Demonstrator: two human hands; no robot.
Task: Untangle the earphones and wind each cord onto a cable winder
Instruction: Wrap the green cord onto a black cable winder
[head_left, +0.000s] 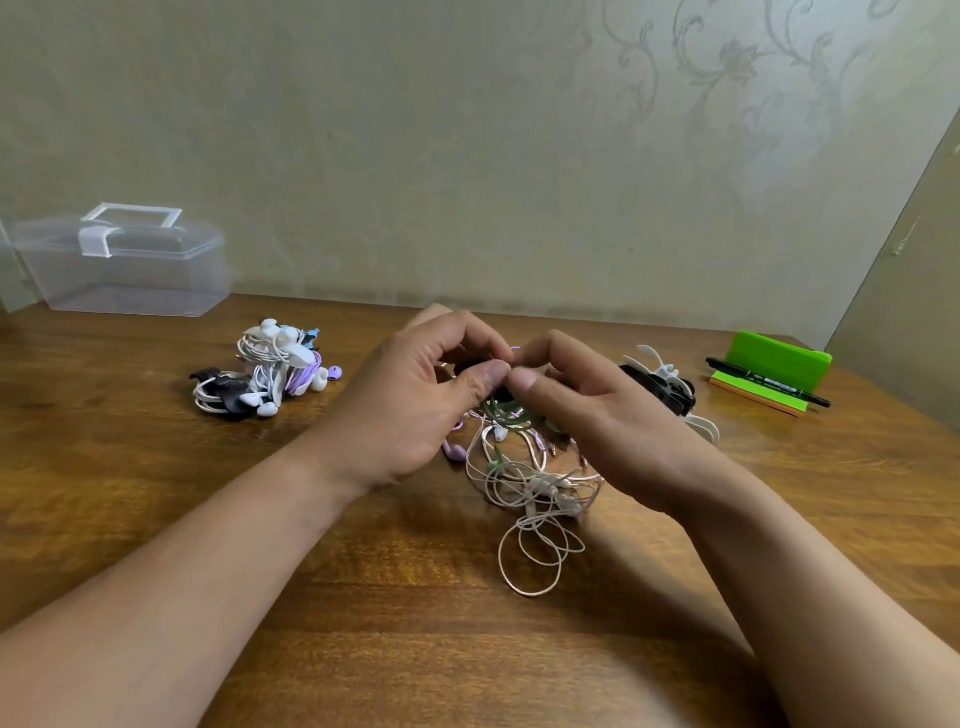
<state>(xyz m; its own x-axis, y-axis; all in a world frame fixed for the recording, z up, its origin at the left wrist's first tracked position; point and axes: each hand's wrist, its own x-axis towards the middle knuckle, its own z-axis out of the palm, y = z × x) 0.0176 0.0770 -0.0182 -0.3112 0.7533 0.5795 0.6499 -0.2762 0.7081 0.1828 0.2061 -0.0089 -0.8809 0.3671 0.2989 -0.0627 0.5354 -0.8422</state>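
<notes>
Left hand (415, 400), right hand (597, 415) pinch green cord (508, 414) above earphone tangle (530, 483); wound earphones (265, 369) left of it, winders (667, 387) right.

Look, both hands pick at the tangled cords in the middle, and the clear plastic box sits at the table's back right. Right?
No. The head view shows the clear plastic box at the back left of the table, not right. The rest holds.
</notes>
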